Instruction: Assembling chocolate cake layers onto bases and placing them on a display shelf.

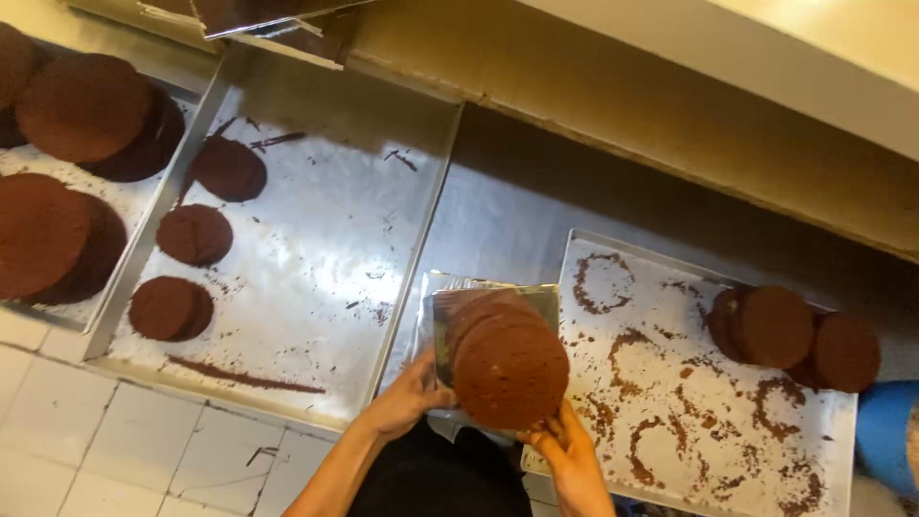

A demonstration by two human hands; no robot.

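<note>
My left hand (407, 394) grips the left edge of a square silver cake board (493, 292) held tilted near my body. My right hand (563, 442) supports the lower edge of a stack of round brown chocolate cake layers (509, 369) that rests on that board. The board and cakes hover between two metal baking trays.
A big metal tray (325, 239) on the left holds three small round brown cakes (194, 235). A tray (661, 421) on the right has crumb rings and two round cakes (771, 325). Larger cakes (81, 105) fill a far-left tray. A blue object (885, 436) sits at the right edge.
</note>
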